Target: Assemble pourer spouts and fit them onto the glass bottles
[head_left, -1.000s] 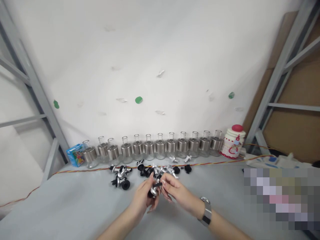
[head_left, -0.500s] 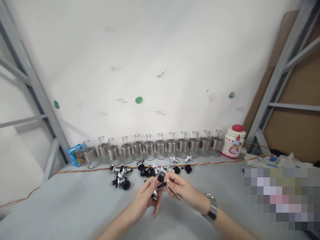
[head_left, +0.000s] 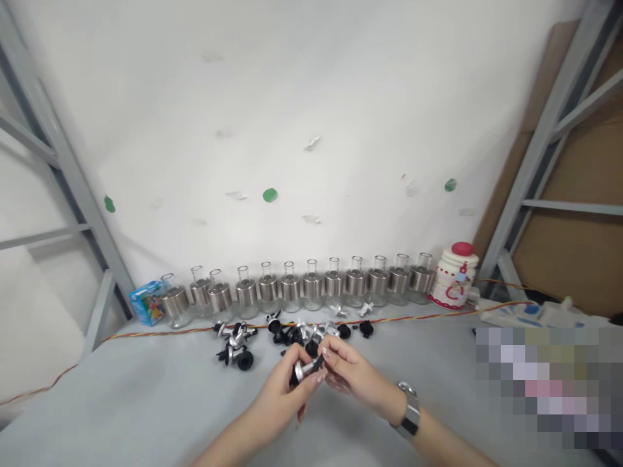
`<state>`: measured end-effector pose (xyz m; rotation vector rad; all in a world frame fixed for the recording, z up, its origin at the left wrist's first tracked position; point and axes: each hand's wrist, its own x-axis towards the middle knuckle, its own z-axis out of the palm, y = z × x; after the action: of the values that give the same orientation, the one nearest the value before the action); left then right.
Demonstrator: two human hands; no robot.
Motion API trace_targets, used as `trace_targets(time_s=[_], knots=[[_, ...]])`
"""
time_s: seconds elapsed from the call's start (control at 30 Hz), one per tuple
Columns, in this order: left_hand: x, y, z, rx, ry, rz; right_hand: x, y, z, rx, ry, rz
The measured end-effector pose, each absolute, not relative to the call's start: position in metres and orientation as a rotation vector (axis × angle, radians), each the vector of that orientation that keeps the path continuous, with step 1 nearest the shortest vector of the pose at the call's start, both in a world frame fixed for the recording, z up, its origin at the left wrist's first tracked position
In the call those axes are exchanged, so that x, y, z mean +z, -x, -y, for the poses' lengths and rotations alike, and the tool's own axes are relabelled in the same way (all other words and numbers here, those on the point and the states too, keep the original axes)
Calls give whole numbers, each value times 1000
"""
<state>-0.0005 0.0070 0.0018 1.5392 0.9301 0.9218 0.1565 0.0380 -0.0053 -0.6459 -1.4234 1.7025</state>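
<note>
Silver fitting [head_left: 300,371] sits in left hand [head_left: 283,391] — right hand [head_left: 354,371] pinches black piece [head_left: 318,364].

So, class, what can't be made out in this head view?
Head view:
Much of the silver part: covered by the left hand.
One end of the black piece: covered by the right hand.
Print on the blue box: too small.
Lower right: hidden by pixelated patch.
Forearms: cut off by bottom edge.
</note>
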Motion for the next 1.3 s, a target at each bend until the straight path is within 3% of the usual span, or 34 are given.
trace_targets(time_s=[0.43,0.8,1.03,1.3], knots=[[11,9,-5,979,-2092,-1125,0,-157,-35,1478,734,1645],[1,-10,-3,1069,-1238,-812,26,-161,-18,691,929,2121],[-2,-7,-12,1078,-1173,-817,21,-158,-21,969,926,1984],[-4,-5,-12,1068,-1146,-813,17,-160,-23,857,958,2004]])
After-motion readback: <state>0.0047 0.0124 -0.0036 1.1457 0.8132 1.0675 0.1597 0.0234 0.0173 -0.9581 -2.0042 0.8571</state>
